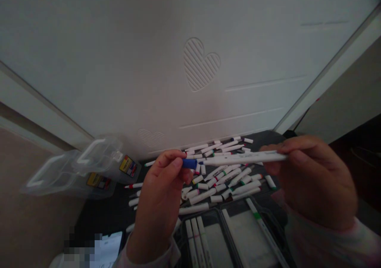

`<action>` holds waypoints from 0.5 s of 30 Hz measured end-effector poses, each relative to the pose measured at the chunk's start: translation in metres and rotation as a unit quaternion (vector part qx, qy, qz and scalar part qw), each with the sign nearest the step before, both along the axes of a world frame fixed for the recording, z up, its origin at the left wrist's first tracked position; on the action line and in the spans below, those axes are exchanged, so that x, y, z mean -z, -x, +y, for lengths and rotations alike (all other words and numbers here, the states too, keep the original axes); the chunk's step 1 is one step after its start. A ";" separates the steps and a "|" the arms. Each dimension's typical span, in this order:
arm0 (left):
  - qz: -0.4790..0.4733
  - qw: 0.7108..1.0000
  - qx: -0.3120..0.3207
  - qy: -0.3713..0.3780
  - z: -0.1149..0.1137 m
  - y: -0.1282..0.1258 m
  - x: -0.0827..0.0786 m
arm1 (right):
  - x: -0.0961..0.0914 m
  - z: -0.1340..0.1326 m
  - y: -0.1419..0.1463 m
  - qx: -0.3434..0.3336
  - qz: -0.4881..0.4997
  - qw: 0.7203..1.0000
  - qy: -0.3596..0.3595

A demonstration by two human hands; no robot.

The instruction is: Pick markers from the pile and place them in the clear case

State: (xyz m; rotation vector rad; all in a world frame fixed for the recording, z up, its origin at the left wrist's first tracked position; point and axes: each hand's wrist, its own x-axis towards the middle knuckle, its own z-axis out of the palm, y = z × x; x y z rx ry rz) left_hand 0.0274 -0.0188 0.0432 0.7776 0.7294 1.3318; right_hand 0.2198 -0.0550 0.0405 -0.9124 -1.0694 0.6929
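My left hand (pixel 162 192) pinches a blue marker cap (pixel 189 163) between thumb and fingers. In my right hand (pixel 315 176) is a white marker (pixel 244 157), gripped near its back end and lying almost level. Its blue tip points left at the cap; tip and cap are very close, and whether they touch I cannot tell. Under both hands lies a spread of loose white markers (pixel 204 196) and loose caps (pixel 216 199) with coloured ends. Nearer to me, a black marker case (pixel 222 220) lies open with several markers (pixel 196 236) in it.
Two clear plastic boxes (pixel 98 157) with handles and yellow labels stand at the left. A lit phone screen (pixel 108 248) is at the lower left. Behind the dark tabletop (pixel 95 216) rises a white panel (pixel 133 81) with heart-shaped reliefs.
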 end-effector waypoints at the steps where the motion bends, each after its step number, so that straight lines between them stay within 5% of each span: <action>1: 0.000 1.000 -0.001 0.001 0.000 0.000 0.000 | 0.001 0.000 0.000 0.002 -0.005 1.000 -0.001; 15: 0.048 0.999 -0.016 -0.005 0.000 -0.003 0.001 | 0.008 -0.003 -0.004 -0.024 -0.033 0.999 -0.025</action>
